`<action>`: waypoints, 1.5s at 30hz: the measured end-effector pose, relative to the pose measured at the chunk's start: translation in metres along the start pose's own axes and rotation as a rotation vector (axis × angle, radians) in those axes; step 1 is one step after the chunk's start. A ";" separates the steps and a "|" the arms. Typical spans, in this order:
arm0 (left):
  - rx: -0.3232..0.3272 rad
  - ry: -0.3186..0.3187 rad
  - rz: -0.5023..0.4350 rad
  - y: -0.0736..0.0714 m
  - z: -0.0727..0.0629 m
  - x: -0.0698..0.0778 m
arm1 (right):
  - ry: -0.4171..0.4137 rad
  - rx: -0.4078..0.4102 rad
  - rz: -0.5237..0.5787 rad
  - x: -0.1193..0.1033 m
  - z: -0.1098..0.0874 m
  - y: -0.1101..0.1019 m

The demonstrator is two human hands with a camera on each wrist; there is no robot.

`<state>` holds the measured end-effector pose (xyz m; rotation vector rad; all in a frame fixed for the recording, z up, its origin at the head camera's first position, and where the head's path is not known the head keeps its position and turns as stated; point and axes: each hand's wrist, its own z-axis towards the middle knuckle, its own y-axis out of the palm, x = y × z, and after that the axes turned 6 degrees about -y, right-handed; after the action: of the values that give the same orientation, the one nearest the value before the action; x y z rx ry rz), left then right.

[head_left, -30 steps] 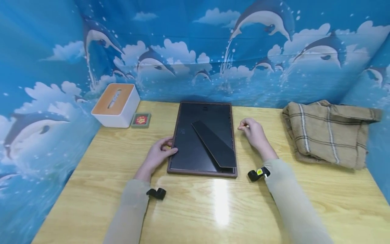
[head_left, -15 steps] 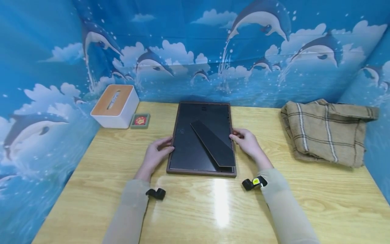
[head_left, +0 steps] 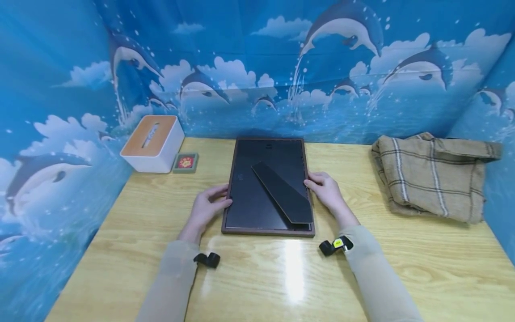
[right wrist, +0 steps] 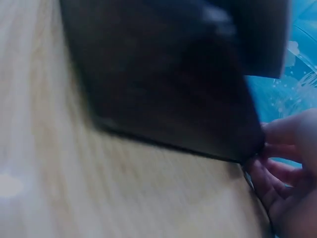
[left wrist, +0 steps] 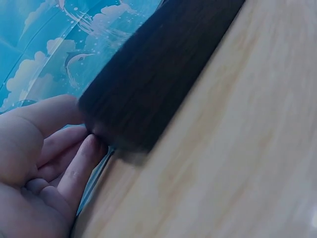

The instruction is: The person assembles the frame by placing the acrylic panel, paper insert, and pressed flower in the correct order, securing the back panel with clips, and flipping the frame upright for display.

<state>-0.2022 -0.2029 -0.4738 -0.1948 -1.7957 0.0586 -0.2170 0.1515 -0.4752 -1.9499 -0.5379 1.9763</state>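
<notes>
A dark picture frame [head_left: 249,201] with a brown rim lies with its black back facing up. An easel stand [head_left: 281,192] slants across that back, its lower end raised a little. My left hand [head_left: 204,210] grips the frame's left edge between thumb and fingers. On the opposite edge, my right hand [head_left: 327,192] pinches the rim. Close up in the left wrist view, the fingertips meet at the frame's dark side [left wrist: 158,74]. The right wrist view is blurred, but shows thumb and fingers at the frame's edge [right wrist: 163,94]. The frame's front is hidden.
A white tissue box [head_left: 161,154] with a wooden lid stands at the back left. Beside it lies a small green square [head_left: 185,163] with a red centre. A folded plaid cloth [head_left: 430,179] sits at the right. A dolphin-print curtain [head_left: 241,67] closes off the table's back.
My right hand has moved left from beside the picture frame and taken hold of its right edge. My left hand has kept its place on the left edge.
</notes>
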 end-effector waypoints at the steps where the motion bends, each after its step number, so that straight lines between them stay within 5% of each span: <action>1: 0.003 0.001 -0.001 0.000 0.000 -0.001 | 0.008 0.009 0.022 -0.001 0.000 -0.001; 15: -0.007 0.016 -0.141 0.001 0.000 0.001 | 0.102 0.027 0.668 -0.008 0.002 -0.005; 25: -0.005 0.047 -0.321 0.007 0.002 0.002 | 0.056 0.076 0.694 -0.003 0.001 -0.010; 35: 0.001 -0.086 -0.269 0.005 0.001 0.002 | 0.004 0.082 0.778 -0.011 -0.004 -0.007; 45: 0.035 -0.152 -0.254 0.008 0.000 0.010 | -0.014 0.088 0.736 -0.017 -0.004 -0.010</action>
<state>-0.2040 -0.1938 -0.4650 0.0661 -1.9556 -0.0780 -0.2126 0.1521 -0.4557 -2.2800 0.3240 2.3512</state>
